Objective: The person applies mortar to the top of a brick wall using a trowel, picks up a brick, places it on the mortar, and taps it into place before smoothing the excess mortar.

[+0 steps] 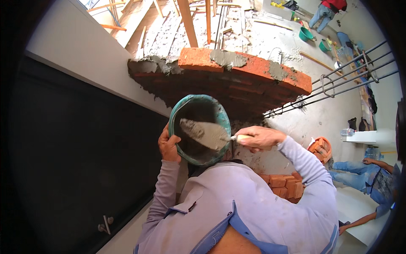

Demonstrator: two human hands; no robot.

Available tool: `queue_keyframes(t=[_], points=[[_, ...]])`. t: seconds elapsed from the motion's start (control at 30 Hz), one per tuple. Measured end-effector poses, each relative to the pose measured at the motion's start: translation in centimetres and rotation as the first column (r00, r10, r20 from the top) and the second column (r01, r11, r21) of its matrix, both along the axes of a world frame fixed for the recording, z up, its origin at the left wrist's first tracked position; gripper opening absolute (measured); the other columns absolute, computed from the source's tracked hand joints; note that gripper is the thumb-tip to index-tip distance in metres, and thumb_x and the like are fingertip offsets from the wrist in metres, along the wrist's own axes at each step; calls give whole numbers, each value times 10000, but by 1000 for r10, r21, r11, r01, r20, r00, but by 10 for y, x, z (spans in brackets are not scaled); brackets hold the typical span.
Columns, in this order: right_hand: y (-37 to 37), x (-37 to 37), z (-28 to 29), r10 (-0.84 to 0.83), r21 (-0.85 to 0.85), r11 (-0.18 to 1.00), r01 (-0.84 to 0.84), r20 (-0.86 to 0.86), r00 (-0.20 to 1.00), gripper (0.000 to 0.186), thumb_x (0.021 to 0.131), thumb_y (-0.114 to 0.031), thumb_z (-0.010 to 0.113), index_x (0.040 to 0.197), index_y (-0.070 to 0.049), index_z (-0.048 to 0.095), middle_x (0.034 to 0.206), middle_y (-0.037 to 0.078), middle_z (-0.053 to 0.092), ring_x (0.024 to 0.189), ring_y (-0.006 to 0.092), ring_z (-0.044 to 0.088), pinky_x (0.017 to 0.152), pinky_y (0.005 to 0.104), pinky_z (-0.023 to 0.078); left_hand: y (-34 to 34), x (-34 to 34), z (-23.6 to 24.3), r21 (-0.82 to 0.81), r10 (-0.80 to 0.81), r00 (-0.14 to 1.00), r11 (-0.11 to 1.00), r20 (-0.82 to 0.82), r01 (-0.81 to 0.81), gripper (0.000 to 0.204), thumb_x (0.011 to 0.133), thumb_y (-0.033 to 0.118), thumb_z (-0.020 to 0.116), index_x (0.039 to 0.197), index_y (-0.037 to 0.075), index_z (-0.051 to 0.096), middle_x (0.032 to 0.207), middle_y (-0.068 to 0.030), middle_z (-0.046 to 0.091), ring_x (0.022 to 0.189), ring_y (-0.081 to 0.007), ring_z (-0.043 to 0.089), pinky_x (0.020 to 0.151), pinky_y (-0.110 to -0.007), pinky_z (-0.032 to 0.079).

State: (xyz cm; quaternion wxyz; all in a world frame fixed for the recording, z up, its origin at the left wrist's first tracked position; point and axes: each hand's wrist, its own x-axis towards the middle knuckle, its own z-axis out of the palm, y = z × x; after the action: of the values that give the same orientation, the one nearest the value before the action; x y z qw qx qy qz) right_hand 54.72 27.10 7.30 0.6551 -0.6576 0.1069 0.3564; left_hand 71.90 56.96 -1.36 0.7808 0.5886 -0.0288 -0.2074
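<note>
Brick wall (249,65) is standing beyond the grip | left hand (168,145) is clasping green bucket (223,116) | right hand (261,138) is clenching trowel (207,134), blade pointing left across bucket's mouth

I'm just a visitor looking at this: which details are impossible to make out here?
All in the head view:
Trowel: most of its handle, covered by the right hand.
Left hand: some fingertips, behind the bucket.
Bucket floor: partly behind the trowel blade.
Brick wall: lower courses, lost in shadow and partly behind the bucket.
Person in red: head, past the top edge.
</note>
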Motion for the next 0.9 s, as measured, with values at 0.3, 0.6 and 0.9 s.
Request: queue_keyframes(t=[0.3,0.6,0.9], points=[[-59,11,110,294,-726,383,571,682,670,369,881,-186,630,1218,-45,576,951,125,644,833,263,636,756,343,501,12,18,-39,21,80,997,997,3,-80,124,602,-101,513,604,15,470,1401,-196,507,1065,-219,594,888,-293,456],[-30,18,99,71,-728,129,673,684,726,298,948,-196,524,1199,-43,568,806,123,587,651,262,614,646,373,509,35,63,-70,49,-25,1000,998,-9,25,123,600,-127,493,633,-12,521,1405,-186,504,1120,-244,597,911,-326,484],[1,87,82,-76,-751,542,377,403,912,311,1034,-208,365,1266,-18,446,946,127,546,627,218,581,552,336,538,30,91,-74,108,-169,984,979,-49,173,147,610,-103,521,727,-50,594,1460,-201,438,1206,-274,541,955,-331,441]])
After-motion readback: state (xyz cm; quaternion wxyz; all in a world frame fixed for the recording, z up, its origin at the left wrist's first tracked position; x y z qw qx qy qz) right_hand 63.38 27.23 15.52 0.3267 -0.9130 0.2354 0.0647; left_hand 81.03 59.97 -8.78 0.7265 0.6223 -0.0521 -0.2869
